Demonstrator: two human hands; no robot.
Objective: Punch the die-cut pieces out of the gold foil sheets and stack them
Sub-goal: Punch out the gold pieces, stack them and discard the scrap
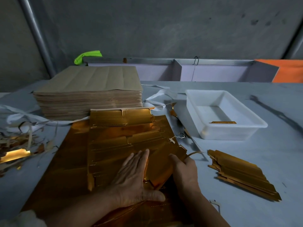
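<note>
A gold foil sheet point(121, 141) with die-cut outlines lies on a larger gold sheet point(65, 161) in front of me. My left hand point(132, 179) presses flat on the near part of the cut sheet, fingers straight. My right hand point(185, 171) grips the sheet's right edge, fingers curled under a lifted gold piece point(162, 172). A stack of punched gold pieces point(241, 174) lies to the right on the table.
A tall pile of brown-backed sheets point(88, 94) stands behind the work. A white plastic tray point(224, 115) holding one gold strip point(223, 122) sits at right. Offcut scraps point(18, 145) litter the left side; a few lie by the tray.
</note>
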